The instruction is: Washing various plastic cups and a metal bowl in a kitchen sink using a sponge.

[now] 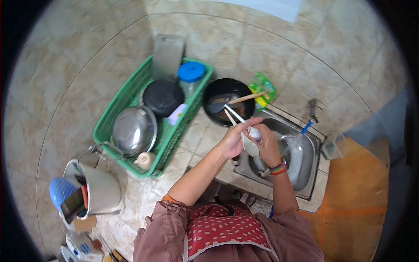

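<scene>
My left hand [234, 140] and my right hand [266, 145] meet above the left edge of a steel sink [302, 173]. Between them are two pale spoons; one spoon [250, 146] has its bowl pointing down between my palms, the other white spoon [254, 133] lies against my right fingers. Both handles stick out towards a black wok [229, 85], which holds a dark spatula and a wooden-handled utensil [247, 97]. My left fingers close round the handles. Running water from the blue-tipped tap [306, 127] falls into a basin in the sink.
A green plastic basket [124, 85] at the left holds a metal lid [134, 131], a black pan [163, 98] and a blue-lidded jar [191, 72]. A green packet [262, 90] stands behind the wok. A white bucket [104, 190] with utensils is at the lower left, a clear container [335, 147] right of the sink.
</scene>
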Demonstrator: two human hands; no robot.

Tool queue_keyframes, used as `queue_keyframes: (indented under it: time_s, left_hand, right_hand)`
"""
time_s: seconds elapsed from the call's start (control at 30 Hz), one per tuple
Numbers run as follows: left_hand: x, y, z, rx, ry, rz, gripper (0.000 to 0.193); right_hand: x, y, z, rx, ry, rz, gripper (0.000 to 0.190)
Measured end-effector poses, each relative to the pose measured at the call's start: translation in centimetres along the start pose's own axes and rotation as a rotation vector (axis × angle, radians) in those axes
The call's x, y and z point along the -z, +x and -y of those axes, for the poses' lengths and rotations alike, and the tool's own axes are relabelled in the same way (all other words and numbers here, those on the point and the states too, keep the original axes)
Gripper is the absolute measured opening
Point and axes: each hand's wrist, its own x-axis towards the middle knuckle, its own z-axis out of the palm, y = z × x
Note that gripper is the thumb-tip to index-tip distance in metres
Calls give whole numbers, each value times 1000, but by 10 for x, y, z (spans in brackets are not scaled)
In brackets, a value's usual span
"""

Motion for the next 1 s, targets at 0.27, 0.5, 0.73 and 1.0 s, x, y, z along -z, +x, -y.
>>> queue_keyframes:
  time_s: [0.27,0.5,0.73,1.0]
  left_hand:
    - [-34,107,102,257,181,-69,41]
    - [-19,155,149,61,611,-202,30]
    - [37,184,200,150,644,-434,26]
    - [64,204,216,237,674,-478,25]
  right_hand:
    - [92,-71,-132,-343,244,21,15]
    - [109,-103,-212,-480,415,77,11]
    - [55,-128,-269,-807,500,3,24]
    - [45,-130,-291,-658,857,160,21]
